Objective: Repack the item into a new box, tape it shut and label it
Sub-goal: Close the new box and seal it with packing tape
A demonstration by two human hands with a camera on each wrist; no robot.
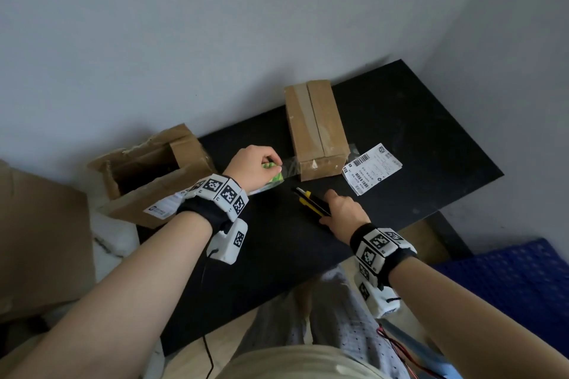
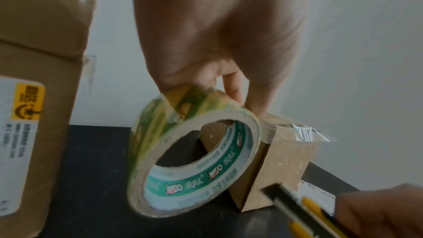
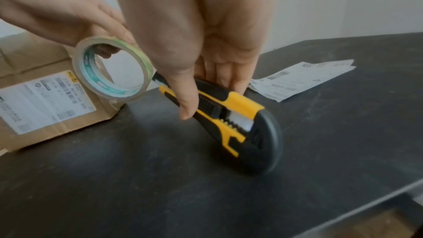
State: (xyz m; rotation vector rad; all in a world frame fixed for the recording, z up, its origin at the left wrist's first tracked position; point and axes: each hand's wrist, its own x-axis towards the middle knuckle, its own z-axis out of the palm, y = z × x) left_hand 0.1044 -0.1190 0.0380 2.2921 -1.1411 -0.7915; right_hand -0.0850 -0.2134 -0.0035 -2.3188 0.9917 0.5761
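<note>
Your left hand has its grip closed around the tape roll, fingers curled over the rim, the roll lifted off the table and tilted. A clear strip of tape runs taut from the roll to the near end of the closed cardboard box, where it sticks to the top edge; in the left wrist view the strip wrinkles at the box corner.

Your right hand has its grip on the yellow-and-black utility knife: thumb on one side, fingers on the other, knife body low over the table, tip pointing toward the tape strip. Whether the blade is out, you cannot tell.

The closed box lies flat on the black table, mid-table near the wall, a tape band along its top seam. Just right of it, touching its near corner, lies a small stack of printed shipping labels.

To your left, at the table's end, stands an opened cardboard box with torn flaps, a white label on its side. A blue perforated mat lies on the floor to your right.
</note>
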